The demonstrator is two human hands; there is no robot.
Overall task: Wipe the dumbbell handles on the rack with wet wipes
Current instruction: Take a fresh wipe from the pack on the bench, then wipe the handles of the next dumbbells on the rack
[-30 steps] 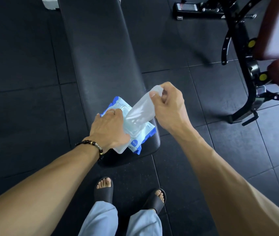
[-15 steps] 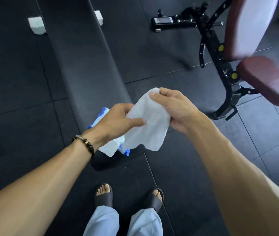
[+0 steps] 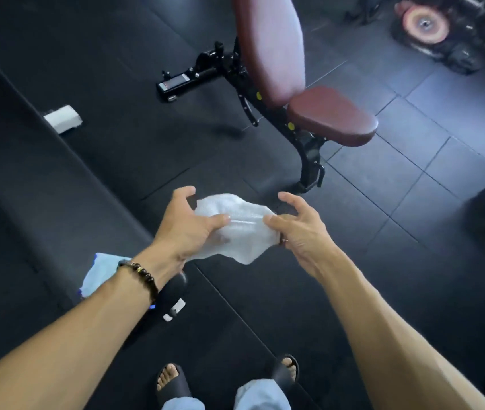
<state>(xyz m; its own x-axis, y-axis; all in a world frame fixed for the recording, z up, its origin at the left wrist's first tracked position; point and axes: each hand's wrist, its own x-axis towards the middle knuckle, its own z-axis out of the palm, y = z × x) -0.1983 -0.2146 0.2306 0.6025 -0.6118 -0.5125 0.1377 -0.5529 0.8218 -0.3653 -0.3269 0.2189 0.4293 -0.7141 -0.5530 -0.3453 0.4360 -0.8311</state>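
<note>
1. Both hands hold one white wet wipe [image 3: 237,229] in the air above the dark floor [image 3: 398,232], in the middle of the view; the wipe is spread loosely between them, crumpled, with its lower edge hanging free.
2. The left hand [image 3: 185,229] pinches the wipe's left side; its thumb lies across the top of the sheet, its fingers [image 3: 183,195] are curled behind the sheet; a dark beaded bracelet [image 3: 142,276] sits on that wrist.
3. The right hand [image 3: 300,229] pinches the wipe's right edge between thumb and a lower finger; its index finger is raised and bent, clear of the sheet.
4. The pack of wet wipes [image 3: 99,273], pale blue with a darker blue edge, lies on the near end of the black table [image 3: 43,187], just beside the left wrist and partly hidden by that forearm; the table runs away to the upper left.
5. A dark red adjustable bench [image 3: 294,84] on a black frame stands on the floor beyond the hands, its backrest raised, its seat pointing right; it stands apart from the table.
6. Dumbbells [image 3: 430,28] show blurred at the upper right corner, well apart from the hands; one round reddish end face is turned to the camera; the handles cannot be made out.
7. A small white block [image 3: 64,119] shows at the far left, by the table's edge.
8. The person's feet in black slides [image 3: 173,383] stand on the floor at the bottom edge, below light blue trouser cuffs.
</note>
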